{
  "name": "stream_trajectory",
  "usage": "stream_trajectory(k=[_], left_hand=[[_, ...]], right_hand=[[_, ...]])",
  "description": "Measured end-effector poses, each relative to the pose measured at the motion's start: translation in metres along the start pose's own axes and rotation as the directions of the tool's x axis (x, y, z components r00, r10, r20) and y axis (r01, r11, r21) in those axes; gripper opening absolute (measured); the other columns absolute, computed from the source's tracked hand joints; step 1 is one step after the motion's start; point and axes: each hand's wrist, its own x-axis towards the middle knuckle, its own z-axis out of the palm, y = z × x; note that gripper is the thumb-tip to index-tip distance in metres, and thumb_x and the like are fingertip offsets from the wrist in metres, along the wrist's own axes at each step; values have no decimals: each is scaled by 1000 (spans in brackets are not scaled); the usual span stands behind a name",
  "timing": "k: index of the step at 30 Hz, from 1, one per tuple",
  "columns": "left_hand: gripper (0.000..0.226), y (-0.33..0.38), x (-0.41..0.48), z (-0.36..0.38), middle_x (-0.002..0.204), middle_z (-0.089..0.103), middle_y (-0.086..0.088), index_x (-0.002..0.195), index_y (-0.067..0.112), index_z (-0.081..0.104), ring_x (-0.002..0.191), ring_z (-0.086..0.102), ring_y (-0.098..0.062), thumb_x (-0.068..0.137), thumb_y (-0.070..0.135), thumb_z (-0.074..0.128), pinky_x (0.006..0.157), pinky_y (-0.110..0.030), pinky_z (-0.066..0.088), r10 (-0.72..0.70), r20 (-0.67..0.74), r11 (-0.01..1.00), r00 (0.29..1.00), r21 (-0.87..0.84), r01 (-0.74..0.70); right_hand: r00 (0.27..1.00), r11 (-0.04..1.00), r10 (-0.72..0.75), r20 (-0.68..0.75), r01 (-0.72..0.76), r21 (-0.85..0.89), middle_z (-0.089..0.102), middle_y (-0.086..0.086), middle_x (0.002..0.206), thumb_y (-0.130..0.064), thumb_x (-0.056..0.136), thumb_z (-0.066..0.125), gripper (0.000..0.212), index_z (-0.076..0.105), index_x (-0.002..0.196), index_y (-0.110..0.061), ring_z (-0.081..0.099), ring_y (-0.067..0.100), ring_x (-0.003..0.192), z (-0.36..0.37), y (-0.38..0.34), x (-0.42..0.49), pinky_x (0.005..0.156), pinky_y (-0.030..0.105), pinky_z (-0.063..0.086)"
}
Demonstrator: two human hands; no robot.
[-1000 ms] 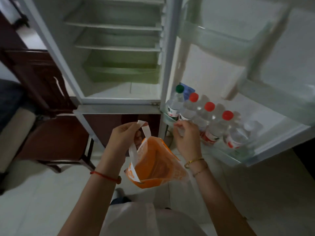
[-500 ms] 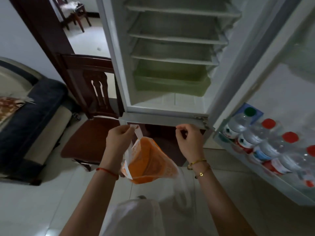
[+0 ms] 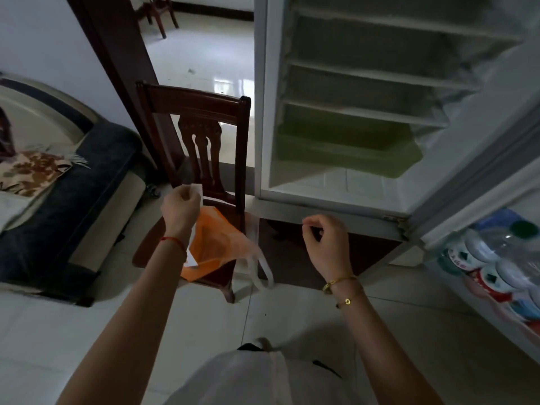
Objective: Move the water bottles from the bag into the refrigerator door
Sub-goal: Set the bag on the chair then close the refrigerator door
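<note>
My left hand point(image 3: 179, 206) pinches one white handle of the orange bag point(image 3: 214, 247), which hangs limp and flat over the chair seat. The bag's other white handle point(image 3: 260, 266) dangles loose below it. My right hand point(image 3: 324, 239) is curled with nothing in it, apart from the bag and to its right. Several water bottles point(image 3: 493, 258) with red and green caps lie in a row in the lower shelf of the refrigerator door point(image 3: 479, 320) at the right edge, blurred. The refrigerator point(image 3: 350, 118) stands open with bare shelves and a green drawer.
A dark wooden chair point(image 3: 201, 135) stands just left of the refrigerator, under the bag. A dark sofa point(image 3: 67, 194) with a patterned cushion fills the left side. A doorway behind the chair leads to a tiled room. The floor is pale tile.
My view has swung left, pushing the door shelf to the right edge. My right hand has let go of the bag's handle, which now hangs free. The bag moved left over the chair.
</note>
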Motion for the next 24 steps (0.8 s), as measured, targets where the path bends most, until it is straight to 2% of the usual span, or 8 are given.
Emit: stream_trajectory(k=[2, 5, 10, 13, 15, 19, 24], left_hand=[[31, 1, 23, 0, 100, 72, -15, 114, 13, 70, 95, 68, -34, 93, 27, 52, 91, -51, 56, 7, -1, 1000, 1000, 29, -7], [38, -5, 53, 2, 114, 69, -23, 125, 12, 65, 109, 64, -42, 94, 29, 51, 93, -50, 53, -25, 28, 997, 999, 67, 23], [46, -15, 83, 4, 135, 59, -11, 139, 15, 53, 125, 55, -27, 94, 22, 56, 104, -44, 48, -45, 125, 999, 991, 30, 41], [52, -27, 100, 2, 140, 54, -10, 142, 16, 49, 126, 54, -28, 91, 16, 57, 101, -48, 50, -82, 172, 997, 982, 20, 80], [53, -29, 105, 5, 141, 53, -11, 142, 17, 48, 125, 56, -34, 90, 17, 57, 98, -52, 52, -83, 193, 996, 978, 25, 80], [52, -16, 91, 17, 144, 51, -8, 143, 17, 48, 131, 51, -25, 93, 16, 60, 100, -36, 47, -21, 204, 1000, 979, -14, 25], [43, -6, 65, 28, 143, 53, -7, 137, 22, 53, 132, 49, -21, 95, 23, 56, 103, -40, 46, 158, 253, 987, 955, -40, -153]], right_hand=[[1000, 1000, -1, 6, 1, -7, 69, 2, 96, -13, 89, 62, 9, 69, 94, -11, 62, 20, 98, 8, -5, 8, 90, 36, 51], [1000, 1000, -9, 6, 9, -28, 70, 1, 95, -13, 89, 62, 9, 69, 94, -12, 62, 21, 98, 17, -9, 20, 89, 33, 50], [998, 997, 33, 44, -30, -66, 70, 1, 97, -17, 90, 62, 10, 69, 96, -14, 61, 21, 101, 24, -8, 37, 82, 12, 39], [998, 995, 50, 49, -46, -84, 68, 0, 97, -18, 90, 62, 10, 68, 96, -14, 59, 19, 101, 23, -6, 44, 77, 2, 30], [998, 995, 47, 37, -43, -94, 68, 0, 97, -17, 90, 62, 10, 68, 96, -14, 59, 19, 102, 23, -4, 48, 78, 6, 33], [1000, 996, 28, -3, -28, -88, 68, 2, 98, -15, 89, 62, 10, 68, 97, -13, 61, 22, 100, 20, -3, 53, 88, 30, 49], [998, 997, 42, -36, -44, -57, 67, 3, 105, -18, 90, 61, 17, 65, 106, -13, 61, 23, 106, 10, -3, 50, 93, 33, 50]])
